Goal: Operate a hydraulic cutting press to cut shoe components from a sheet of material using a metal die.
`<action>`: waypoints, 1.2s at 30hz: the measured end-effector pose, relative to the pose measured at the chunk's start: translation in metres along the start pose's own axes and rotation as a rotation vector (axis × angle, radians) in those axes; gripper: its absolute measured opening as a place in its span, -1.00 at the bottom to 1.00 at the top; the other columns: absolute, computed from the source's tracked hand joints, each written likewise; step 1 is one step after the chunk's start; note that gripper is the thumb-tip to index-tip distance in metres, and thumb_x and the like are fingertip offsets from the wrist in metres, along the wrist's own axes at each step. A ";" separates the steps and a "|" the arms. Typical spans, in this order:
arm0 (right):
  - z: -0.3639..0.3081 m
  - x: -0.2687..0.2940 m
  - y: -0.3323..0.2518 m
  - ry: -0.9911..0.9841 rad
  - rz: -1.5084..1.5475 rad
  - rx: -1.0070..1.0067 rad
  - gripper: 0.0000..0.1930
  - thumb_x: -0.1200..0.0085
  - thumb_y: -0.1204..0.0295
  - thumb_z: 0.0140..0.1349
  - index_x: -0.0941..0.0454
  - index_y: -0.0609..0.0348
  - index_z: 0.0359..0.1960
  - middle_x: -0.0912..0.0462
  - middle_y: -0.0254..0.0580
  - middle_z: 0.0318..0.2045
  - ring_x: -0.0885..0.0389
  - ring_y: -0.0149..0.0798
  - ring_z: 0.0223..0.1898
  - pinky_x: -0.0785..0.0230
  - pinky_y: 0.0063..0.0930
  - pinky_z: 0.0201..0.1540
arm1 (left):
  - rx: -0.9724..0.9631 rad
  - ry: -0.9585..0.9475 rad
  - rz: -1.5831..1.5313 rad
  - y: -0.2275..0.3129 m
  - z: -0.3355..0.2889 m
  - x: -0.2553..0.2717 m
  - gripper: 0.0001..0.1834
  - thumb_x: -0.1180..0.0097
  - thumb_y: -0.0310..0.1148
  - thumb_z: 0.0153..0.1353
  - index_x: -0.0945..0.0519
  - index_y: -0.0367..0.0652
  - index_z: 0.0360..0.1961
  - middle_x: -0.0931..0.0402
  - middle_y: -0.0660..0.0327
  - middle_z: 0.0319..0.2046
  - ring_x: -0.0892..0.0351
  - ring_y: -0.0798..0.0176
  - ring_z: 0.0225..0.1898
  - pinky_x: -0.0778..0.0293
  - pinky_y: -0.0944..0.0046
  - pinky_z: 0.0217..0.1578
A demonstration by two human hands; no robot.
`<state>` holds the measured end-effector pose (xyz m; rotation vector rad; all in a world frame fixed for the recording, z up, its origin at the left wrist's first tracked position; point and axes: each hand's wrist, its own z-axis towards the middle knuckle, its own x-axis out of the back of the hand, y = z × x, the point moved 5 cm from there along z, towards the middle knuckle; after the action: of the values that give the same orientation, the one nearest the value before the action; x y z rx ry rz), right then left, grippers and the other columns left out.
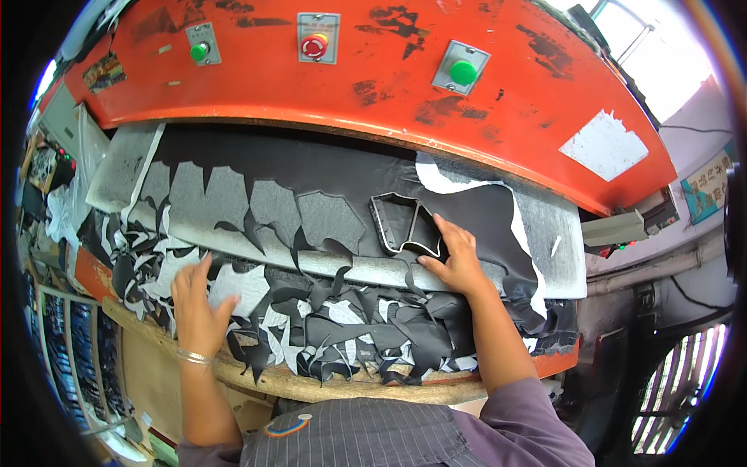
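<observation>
A metal-walled cutting die [416,222] lies on the black sheet material [482,222], on the pale cutting board. My right hand [457,261] grips the die's right side, fingers at its far corner and thumb at the near edge. To the left, my left hand [200,307] is open, fingers stretched and thumb apart. Its thumb overlaps a light grey cut piece [243,286] lying over the scraps; I cannot tell whether it touches. Several die-shaped holes in the sheet, left of the die, show the grey board [331,220] beneath.
An orange press beam [257,86] spans the far side, with green buttons [464,72] and a red button [314,47]. Black and white scraps [350,319] heap along the near edge, above a wooden rail [311,387]. A rack [70,342] stands at the left.
</observation>
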<state>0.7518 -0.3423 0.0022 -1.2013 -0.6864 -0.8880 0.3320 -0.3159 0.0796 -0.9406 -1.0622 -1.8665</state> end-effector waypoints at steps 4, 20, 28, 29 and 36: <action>-0.008 0.014 0.002 -0.044 -0.062 -0.057 -0.13 -0.37 0.10 -0.09 -0.28 0.12 0.28 -0.41 0.01 0.19 -0.33 -0.01 0.22 0.01 -0.13 0.28 | -0.205 0.003 -0.465 0.079 0.043 -0.068 -0.65 -0.35 -0.39 -0.06 -0.64 -0.19 -0.19 -0.53 0.14 -0.30 -0.46 0.08 -0.18 -0.39 0.18 -0.14; -0.003 -0.004 0.002 -0.199 -0.117 0.068 -0.07 -0.34 0.09 -0.06 -0.17 0.20 0.32 -0.36 0.08 0.24 -0.33 -0.05 0.26 0.04 -0.07 0.31 | -0.375 0.051 -0.396 0.136 0.035 -0.167 -0.61 -0.33 -0.12 -0.08 -0.68 -0.17 -0.30 -0.36 0.33 -0.56 -0.38 0.24 -0.42 -0.24 0.22 -0.37; -0.002 -0.004 -0.003 -0.203 -0.125 0.018 -0.04 -0.33 0.02 -0.07 -0.15 0.15 0.34 -0.33 0.09 0.25 -0.27 -0.02 0.30 0.06 -0.05 0.33 | -0.364 0.018 -0.381 0.134 0.034 -0.164 -0.60 -0.30 -0.10 -0.05 -0.67 -0.16 -0.26 -0.39 0.31 -0.52 -0.41 0.24 -0.38 -0.28 0.21 -0.31; -0.001 -0.002 -0.008 -0.190 -0.132 0.023 -0.04 -0.33 0.02 -0.07 -0.15 0.15 0.34 -0.33 0.09 0.25 -0.27 -0.02 0.30 0.06 -0.05 0.33 | -0.345 -0.014 -0.375 0.131 0.035 -0.163 -0.59 -0.31 -0.09 -0.04 -0.67 -0.16 -0.24 -0.42 0.27 -0.51 -0.43 0.20 -0.35 -0.31 0.19 -0.28; -0.017 0.073 -0.095 0.576 0.101 0.036 -0.29 -0.32 0.21 0.07 -0.32 0.32 0.20 -0.46 0.02 0.09 -0.43 -0.05 0.13 -0.22 -0.22 0.20 | -0.103 0.154 -0.744 0.033 0.090 -0.083 -0.63 -0.34 -0.14 0.02 -0.64 -0.18 -0.26 -0.60 0.09 -0.29 -0.55 0.06 -0.23 -0.45 0.13 -0.12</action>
<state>0.7052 -0.3853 0.1054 -0.8750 -0.1730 -1.0665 0.4157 -0.2245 0.0528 -0.4587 -1.3413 -2.5623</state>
